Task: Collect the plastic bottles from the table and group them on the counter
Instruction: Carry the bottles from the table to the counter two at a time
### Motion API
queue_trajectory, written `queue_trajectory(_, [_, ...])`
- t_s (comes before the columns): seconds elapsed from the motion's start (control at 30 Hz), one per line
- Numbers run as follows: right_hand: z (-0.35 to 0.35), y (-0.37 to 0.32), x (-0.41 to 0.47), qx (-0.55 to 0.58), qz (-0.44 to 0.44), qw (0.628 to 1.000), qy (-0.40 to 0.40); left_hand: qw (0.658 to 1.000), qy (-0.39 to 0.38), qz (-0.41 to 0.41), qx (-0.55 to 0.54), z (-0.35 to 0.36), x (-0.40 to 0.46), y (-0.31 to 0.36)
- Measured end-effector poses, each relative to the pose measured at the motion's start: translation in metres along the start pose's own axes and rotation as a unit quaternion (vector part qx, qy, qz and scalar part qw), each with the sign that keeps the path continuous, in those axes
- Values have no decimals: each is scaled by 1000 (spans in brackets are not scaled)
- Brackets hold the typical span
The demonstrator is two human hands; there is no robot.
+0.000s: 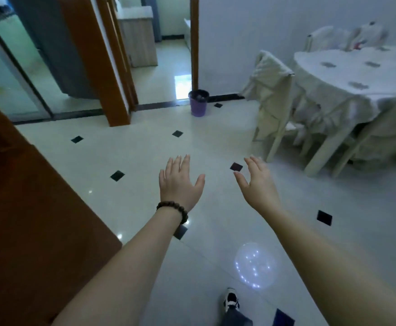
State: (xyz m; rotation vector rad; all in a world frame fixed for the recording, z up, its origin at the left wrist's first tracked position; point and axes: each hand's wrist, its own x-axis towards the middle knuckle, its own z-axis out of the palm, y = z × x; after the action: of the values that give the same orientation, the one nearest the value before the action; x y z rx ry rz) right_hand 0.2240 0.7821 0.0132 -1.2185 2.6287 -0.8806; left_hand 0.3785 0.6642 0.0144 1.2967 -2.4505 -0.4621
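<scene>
Pale glossy floor tiles (145, 147) with small dark insets stretch ahead of us, a purple bin (198, 103) standing by the doorway. Our left hand (180, 182) and right hand (258, 182) are both held out over the floor, fingers spread and holding nothing, well apart from each other. Off to the right stands the table (347, 74) under a pale cloth, with draped chairs (272, 95) pulled close around it. Something pale sits at its far edge, too blurred to call bottles, so we cannot tell where they are; no counter is plainly in view either. We judge plastic bottles will be light, smooth and easily dented if empty, so we would grip each round the middle of the body or at the neck. A wooden panel (27, 208) hems us in on the left; a clear balloon (254, 265) lies near our shoe (231, 300). Open floor leads toward the table, but the chair nearest us narrows the reach.
</scene>
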Motion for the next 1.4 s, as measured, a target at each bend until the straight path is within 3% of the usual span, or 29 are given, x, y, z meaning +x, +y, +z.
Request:
queue_trajectory(0.27, [-68,130,5,-14,144,986,86,988,-53,141,-18,78,48,128])
queue_trajectory(0.57, [-129,264,71,-11,236,960,151,965,-98,241,-27,174,128,292])
queue_trajectory(0.8, [-191,347,140,-7,264,946,189,958,-123,256,-45,228,190,396])
queue_trajectory(1.07, [-217,419,222,3,287,941,181,955,-138,261,-37,283,269,475])
queue_trajectory(1.4, [-244,537,397,6,300,935,188,948,-144,281,-43,378,424,590])
